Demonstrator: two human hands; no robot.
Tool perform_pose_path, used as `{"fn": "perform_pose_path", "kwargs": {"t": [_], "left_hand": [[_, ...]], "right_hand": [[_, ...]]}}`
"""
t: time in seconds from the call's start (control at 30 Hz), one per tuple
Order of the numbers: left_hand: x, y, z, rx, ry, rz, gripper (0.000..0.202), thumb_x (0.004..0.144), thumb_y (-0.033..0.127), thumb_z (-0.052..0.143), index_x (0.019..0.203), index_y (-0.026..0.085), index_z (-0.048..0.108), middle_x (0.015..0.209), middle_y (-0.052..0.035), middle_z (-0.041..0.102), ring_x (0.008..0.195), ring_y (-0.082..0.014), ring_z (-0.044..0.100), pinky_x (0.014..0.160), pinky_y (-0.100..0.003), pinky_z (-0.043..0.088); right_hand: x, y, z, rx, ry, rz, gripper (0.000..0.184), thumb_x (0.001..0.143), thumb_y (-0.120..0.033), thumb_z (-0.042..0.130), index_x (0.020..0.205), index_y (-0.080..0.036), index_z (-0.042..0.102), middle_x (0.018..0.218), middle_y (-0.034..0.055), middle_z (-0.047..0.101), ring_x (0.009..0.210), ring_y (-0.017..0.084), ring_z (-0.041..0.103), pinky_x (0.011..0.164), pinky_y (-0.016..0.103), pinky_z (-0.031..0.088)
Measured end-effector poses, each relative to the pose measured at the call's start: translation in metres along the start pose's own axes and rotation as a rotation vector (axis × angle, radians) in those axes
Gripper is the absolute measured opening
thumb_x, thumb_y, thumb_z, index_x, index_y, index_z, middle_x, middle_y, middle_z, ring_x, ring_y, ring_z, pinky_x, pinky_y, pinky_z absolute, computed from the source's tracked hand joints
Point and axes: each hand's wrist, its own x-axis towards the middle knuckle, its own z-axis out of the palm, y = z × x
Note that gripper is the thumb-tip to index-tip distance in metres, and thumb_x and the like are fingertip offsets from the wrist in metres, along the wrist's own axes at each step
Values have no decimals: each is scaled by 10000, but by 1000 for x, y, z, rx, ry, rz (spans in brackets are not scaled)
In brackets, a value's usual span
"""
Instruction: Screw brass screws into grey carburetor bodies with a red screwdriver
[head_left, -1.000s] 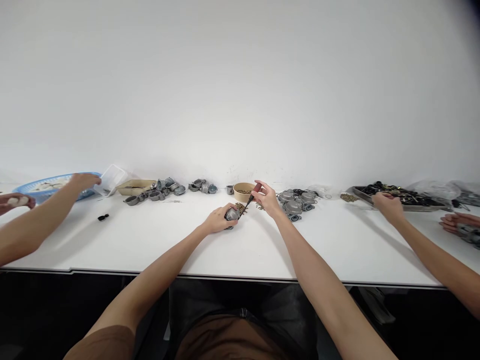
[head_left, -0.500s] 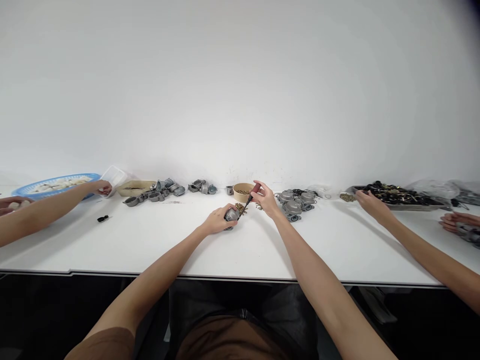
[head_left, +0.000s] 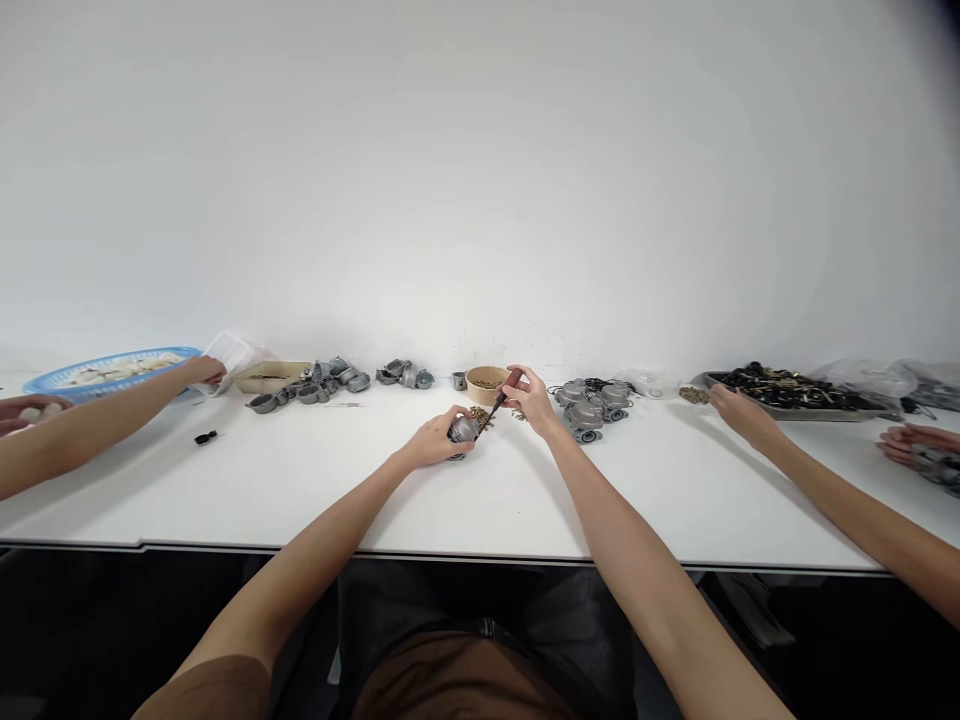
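Observation:
My left hand (head_left: 435,440) is closed around a grey metal housing (head_left: 465,430) on the white table. In my right hand (head_left: 531,400) is a screwdriver (head_left: 511,380) with a dark red handle, gripped by the fingers and tilted down to the left. Its dark shaft reaches the right side of the housing; the exact contact at the tip is too small to make out. Brass-coloured screws (head_left: 480,413) lie in a small heap just behind the housing. A round tan bowl (head_left: 486,398) with more small brass pieces stands behind them.
Several assembled grey housings (head_left: 589,408) sit to the right, and loose grey housing parts (head_left: 330,378) to the left. Co-workers' arms reach in from both sides, near a blue basket (head_left: 112,387) and a dark tray (head_left: 825,413). A small black part (head_left: 205,438) lies at left.
The screwdriver handle has turned slightly and my right fingers have shifted a little around it. My left hand and the housing stay in place. The co-workers' hands at both sides move slightly.

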Motion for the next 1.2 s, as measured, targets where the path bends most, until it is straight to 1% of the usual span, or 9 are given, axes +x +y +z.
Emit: {"fn": "perform_pose_path", "kwargs": {"t": [0.17, 0.3, 0.37, 0.47, 0.63, 0.7, 0.83, 1.07, 1.2], "left_hand": [[1, -3, -5, 48, 44, -81, 669, 711, 617, 738, 1255, 298, 514, 1186, -53, 673, 1069, -284, 644, 900, -374, 499], [4, -6, -8, 102, 105, -182, 658, 698, 690, 719, 1187, 276, 567, 1191, -65, 683, 1109, -307, 627, 892, -375, 504], [4, -7, -11, 114, 128, -213, 658, 702, 712, 706, 1179, 273, 592, 1209, -70, 681, 1138, -312, 617, 895, -372, 505], [3, -8, -16, 109, 136, -244, 680, 688, 740, 705, 1178, 275, 633, 1259, -79, 669, 1170, -320, 609, 872, -348, 518], [0, -8, -19, -62, 76, -359, 817, 670, 757, 718, 1298, 246, 609, 1327, -141, 622, 813, -239, 706, 626, -292, 538], [0, -7, -18, -53, 118, -317, 761, 676, 713, 744, 1264, 243, 636, 1306, -130, 634, 844, -243, 702, 652, -294, 544], [2, -7, -13, 35, 213, -169, 616, 673, 634, 788, 1154, 257, 704, 1163, -71, 704, 1088, -295, 642, 838, -329, 541], [1, -4, -10, 29, 185, -35, 632, 677, 562, 817, 1224, 276, 680, 1225, -38, 694, 984, -260, 667, 864, -332, 530], [1, -2, -11, 40, 160, -15, 633, 688, 572, 800, 1232, 275, 673, 1217, -39, 695, 981, -261, 664, 854, -331, 529]], "right_hand": [[2, 1, -7, -70, 20, -6, 467, 641, -385, 828, 1015, -234, 594, 851, -16, 562, 815, 203, 673, 595, 307, 589], [3, 1, -10, -139, 40, -7, 414, 647, -382, 829, 937, -216, 584, 785, -27, 556, 632, 140, 617, 432, 217, 424], [4, 2, -10, -124, 40, -7, 399, 646, -371, 829, 909, -215, 574, 741, -38, 551, 544, 114, 567, 401, 218, 369], [5, 4, -11, -87, 63, -20, 391, 642, -348, 826, 897, -225, 557, 706, -45, 564, 498, 114, 546, 405, 242, 385], [11, 6, -16, 10, 234, -51, 415, 635, -338, 823, 890, -243, 510, 720, -38, 609, 516, 147, 602, 443, 273, 455], [12, 7, -17, 46, 267, -66, 423, 643, -367, 824, 886, -244, 500, 736, -29, 626, 551, 169, 642, 481, 295, 500], [11, 7, -12, 62, 223, -53, 451, 631, -395, 840, 880, -245, 495, 737, -19, 651, 600, 201, 686, 531, 320, 546], [4, 7, -2, 33, 126, -41, 436, 655, -409, 833, 877, -242, 498, 780, 12, 710, 634, 218, 704, 575, 337, 563], [3, 3, -2, 26, 90, -26, 432, 648, -417, 829, 839, -241, 485, 772, 9, 710, 584, 195, 675, 568, 332, 550]]}}
